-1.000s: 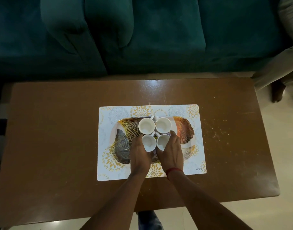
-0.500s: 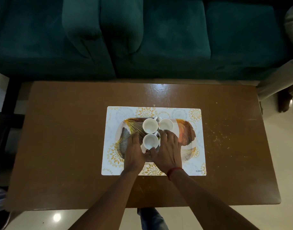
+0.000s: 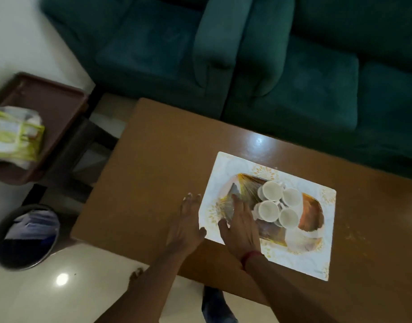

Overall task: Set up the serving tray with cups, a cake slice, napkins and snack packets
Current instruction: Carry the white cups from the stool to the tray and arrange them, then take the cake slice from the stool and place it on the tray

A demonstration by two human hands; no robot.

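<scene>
A patterned serving tray [image 3: 311,213] lies on a white placemat [image 3: 300,257] on the brown table [image 3: 158,173]. Several white cups [image 3: 269,209] stand clustered in the tray's middle. My right hand [image 3: 240,226] hovers with spread fingers over the tray's left end, holding nothing. My left hand [image 3: 187,226] is open over the bare table just left of the placemat. A yellow-green and white packet bundle [image 3: 13,136] lies on a brown side tray [image 3: 53,106] at the far left. No cake slice or napkins are visible.
A teal sofa [image 3: 293,66] runs behind the table. A dark round bin [image 3: 25,236] with paper in it stands on the pale floor at the lower left. The side tray rests on a dark stand beside the table's left end.
Both hands have let go of the cups and drawn left, fingers spread. The view has swung left, bringing the side tray, packets and bin into sight.
</scene>
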